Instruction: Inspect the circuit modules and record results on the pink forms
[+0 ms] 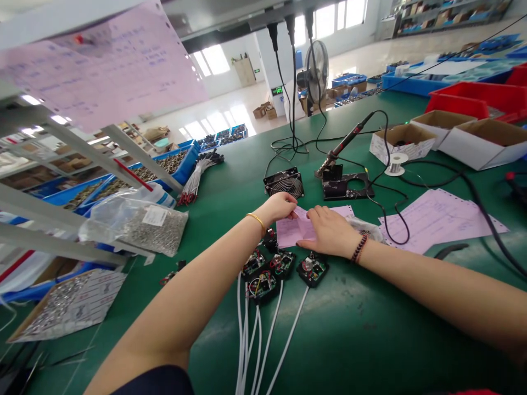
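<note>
My left hand [282, 207] is closed, pinching the upper edge of a pink sheet of paper [286, 235] printed with faint writing. My right hand [331, 231] lies over the sheet's right side, its thumb and fingers apart against a raised or folded part. Just nearer to me sit several small black-cased circuit boards with white cables; one board [313, 269] is by itself below my right hand, another [262, 286] is in the cluster beside my left forearm. A clear plastic bag [366, 227] is partly hidden behind my right wrist.
Beyond my hands stand a small black fan [284, 182] and a soldering iron [346, 140] in its stand [348, 186]. To the right are a solder spool [396, 164], more pink sheets [436, 219] and white boxes [486, 142]. A bag of metal parts [158, 227] lies left.
</note>
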Demonstrator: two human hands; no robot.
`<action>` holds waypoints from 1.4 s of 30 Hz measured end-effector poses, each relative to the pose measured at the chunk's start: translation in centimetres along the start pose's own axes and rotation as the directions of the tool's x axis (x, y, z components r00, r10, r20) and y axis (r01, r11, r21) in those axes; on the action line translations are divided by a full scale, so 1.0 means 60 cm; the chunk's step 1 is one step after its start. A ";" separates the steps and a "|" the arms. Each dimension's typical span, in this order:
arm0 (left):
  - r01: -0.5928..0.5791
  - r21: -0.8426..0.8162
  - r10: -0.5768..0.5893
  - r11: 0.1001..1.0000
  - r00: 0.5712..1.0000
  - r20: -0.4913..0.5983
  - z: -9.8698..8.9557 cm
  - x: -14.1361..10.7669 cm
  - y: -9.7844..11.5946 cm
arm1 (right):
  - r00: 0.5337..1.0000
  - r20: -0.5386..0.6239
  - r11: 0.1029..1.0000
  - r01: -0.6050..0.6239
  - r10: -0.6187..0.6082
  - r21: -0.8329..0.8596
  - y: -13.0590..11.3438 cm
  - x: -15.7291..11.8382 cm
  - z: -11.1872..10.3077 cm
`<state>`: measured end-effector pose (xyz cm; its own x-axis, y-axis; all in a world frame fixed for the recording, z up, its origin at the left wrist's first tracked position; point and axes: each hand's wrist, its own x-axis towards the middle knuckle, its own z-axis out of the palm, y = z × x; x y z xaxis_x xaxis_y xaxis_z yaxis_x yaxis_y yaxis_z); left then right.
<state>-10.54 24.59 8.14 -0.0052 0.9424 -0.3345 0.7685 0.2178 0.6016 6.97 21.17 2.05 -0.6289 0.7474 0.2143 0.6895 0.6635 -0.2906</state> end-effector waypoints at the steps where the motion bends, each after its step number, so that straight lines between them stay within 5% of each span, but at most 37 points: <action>1: -0.010 -0.027 0.011 1.000 1.000 0.014 0.001 -0.002 0.005 | 1.000 -0.009 1.000 -0.007 0.007 0.011 -0.003 0.004 0.000; 5: -0.055 -0.050 0.057 0.997 0.998 0.040 -0.014 -0.012 0.006 | 0.994 -0.059 0.991 -0.082 0.089 0.101 0.004 0.011 -0.005; 10: 0.035 0.203 -0.027 0.979 0.999 -0.040 -0.037 -0.006 -0.046 | 0.938 -0.117 0.916 -0.282 0.325 0.285 0.058 -0.001 -0.021; 18: 0.057 0.402 -0.060 0.914 0.998 -0.005 -0.023 0.013 -0.087 | 0.852 -0.200 0.816 -0.358 0.485 0.454 0.109 -0.028 -0.020; 26: -0.001 0.371 0.015 0.929 0.999 -0.034 -0.036 0.006 -0.076 | 0.789 -0.278 0.782 -0.364 0.548 0.506 0.132 -0.059 -0.024; 32: -0.021 0.196 0.049 0.980 0.989 -0.142 -0.034 -0.011 -0.056 | 0.749 -0.357 0.779 -0.325 0.559 0.537 0.144 -0.070 -0.032; 35: -0.031 0.012 0.032 0.999 0.993 -0.113 -0.023 -0.018 -0.030 | 0.793 -0.346 0.801 -0.274 0.501 0.532 0.131 -0.072 -0.030; 39: -0.035 -0.218 0.036 0.975 0.999 0.001 0.002 -0.023 0.026 | 0.916 -0.271 0.863 -0.135 0.296 0.488 0.090 -0.068 -0.013; 42: -0.067 -0.289 0.090 0.955 0.994 0.067 0.015 -0.022 0.065 | 0.933 -0.247 0.896 -0.140 0.261 0.421 0.066 -0.060 0.001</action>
<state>-6.95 23.98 10.26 0.1069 0.9388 -0.3273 0.5492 0.2187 0.8066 11.93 21.13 0.08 -0.3181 0.8795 0.3540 0.5549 0.4755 -0.6826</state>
